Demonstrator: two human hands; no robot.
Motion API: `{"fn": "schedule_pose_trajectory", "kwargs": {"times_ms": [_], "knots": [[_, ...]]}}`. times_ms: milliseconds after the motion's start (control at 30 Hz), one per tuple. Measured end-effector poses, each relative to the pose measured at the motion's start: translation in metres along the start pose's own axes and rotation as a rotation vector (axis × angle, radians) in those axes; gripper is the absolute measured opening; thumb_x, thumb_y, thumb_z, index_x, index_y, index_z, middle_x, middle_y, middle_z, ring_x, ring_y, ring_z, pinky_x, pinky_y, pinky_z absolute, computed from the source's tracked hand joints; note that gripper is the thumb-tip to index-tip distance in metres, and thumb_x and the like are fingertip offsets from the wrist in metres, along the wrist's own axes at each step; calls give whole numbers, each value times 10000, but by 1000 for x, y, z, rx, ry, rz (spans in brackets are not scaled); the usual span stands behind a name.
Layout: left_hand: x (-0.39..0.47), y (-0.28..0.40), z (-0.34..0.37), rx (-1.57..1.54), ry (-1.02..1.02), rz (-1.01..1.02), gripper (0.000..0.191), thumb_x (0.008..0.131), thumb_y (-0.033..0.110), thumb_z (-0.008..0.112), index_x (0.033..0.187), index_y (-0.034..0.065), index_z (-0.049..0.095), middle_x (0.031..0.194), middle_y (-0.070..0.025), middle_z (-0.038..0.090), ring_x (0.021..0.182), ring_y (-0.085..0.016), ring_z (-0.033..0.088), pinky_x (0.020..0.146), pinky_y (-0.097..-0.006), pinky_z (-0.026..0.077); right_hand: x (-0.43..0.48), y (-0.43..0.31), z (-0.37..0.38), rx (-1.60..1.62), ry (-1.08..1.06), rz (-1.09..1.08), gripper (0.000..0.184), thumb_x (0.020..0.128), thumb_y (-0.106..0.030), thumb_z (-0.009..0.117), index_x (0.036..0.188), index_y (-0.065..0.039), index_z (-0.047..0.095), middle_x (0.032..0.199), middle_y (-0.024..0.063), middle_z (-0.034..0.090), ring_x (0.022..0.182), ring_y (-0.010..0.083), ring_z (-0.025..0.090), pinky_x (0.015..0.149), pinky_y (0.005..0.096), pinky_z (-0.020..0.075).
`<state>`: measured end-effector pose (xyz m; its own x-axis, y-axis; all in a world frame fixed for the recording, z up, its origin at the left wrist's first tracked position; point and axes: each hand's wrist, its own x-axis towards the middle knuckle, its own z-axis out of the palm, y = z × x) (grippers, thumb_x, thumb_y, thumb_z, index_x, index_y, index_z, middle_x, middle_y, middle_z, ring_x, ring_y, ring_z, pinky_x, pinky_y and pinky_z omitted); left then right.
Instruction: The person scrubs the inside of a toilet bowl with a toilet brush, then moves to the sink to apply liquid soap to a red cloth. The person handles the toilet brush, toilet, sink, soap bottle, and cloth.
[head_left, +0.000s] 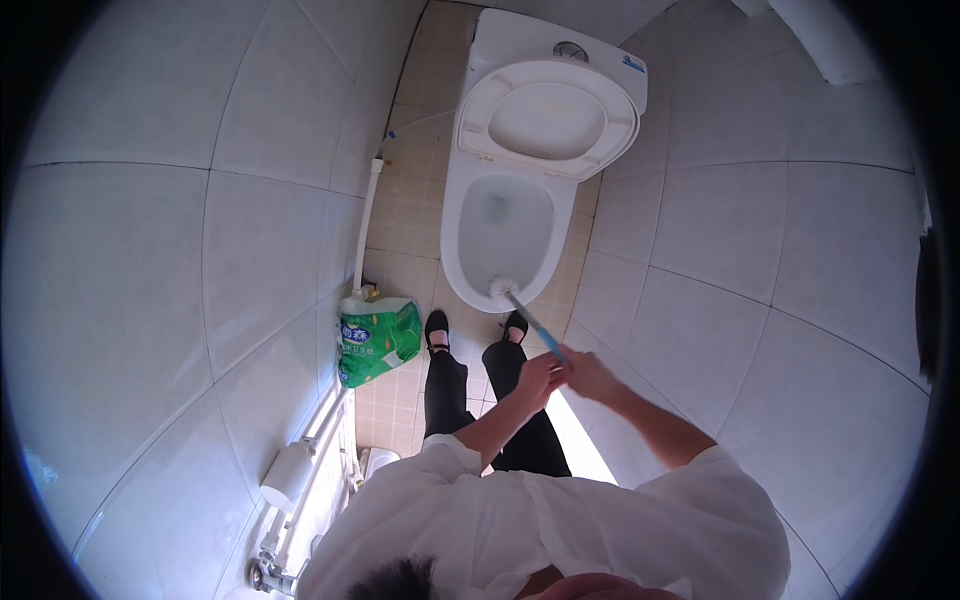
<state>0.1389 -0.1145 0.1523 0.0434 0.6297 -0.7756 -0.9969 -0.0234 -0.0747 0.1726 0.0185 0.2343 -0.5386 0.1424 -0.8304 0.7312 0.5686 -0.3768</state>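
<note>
Both of my hands are on the blue and grey handle of a toilet brush (531, 319). My left hand (541, 380) and my right hand (587, 373) meet near the handle's upper end, close together. The white brush head lies at the front inner edge of the bowl of a white toilet (450, 232). The toilet's seat and lid (555, 112) are raised against the tank. A little water shows at the far end of the bowl.
A green plastic pack of toilet paper (381, 337) stands left of my feet. A white pipe (366, 225) runs along the left wall, with a thin hose beyond it. A white cylindrical fixture (287, 476) is at lower left. Tiled walls (712, 225) close in on both sides.
</note>
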Motion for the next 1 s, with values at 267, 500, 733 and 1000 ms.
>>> {"fn": "schedule_pose_trajectory", "kwargs": {"times_ms": [267,500,733,1000], "knots": [[77,57,5,120,135,138,267,974,337,501,1089,109,581,1042,-36,621,1001,-169,594,875,-335,479,167,39,-8,-121,182,-41,235,851,-115,532,1061,-26,586,973,266,656,959,452,630,816,516,526],[93,110,-18,228,309,212,341,967,311,513,1213,77,491,1130,-81,587,993,-204,593,816,-344,483,250,24,-2,960,296,221,134,895,-112,502,968,-22,569,687,131,589,505,253,602,409,364,481],[99,128,46,241,66,253,256,945,237,518,1113,50,570,958,-61,591,749,-150,588,620,-275,474,128,-2,-44,1352,378,211,276,944,-126,507,1196,-45,582,641,25,538,425,84,450,342,210,323],[56,143,43,40,119,358,170,948,162,531,938,16,618,794,-58,603,667,-139,581,548,-278,468,117,-68,-27,684,415,-28,427,939,-176,502,1331,-7,505,901,215,655,709,326,654,605,391,521]]}}
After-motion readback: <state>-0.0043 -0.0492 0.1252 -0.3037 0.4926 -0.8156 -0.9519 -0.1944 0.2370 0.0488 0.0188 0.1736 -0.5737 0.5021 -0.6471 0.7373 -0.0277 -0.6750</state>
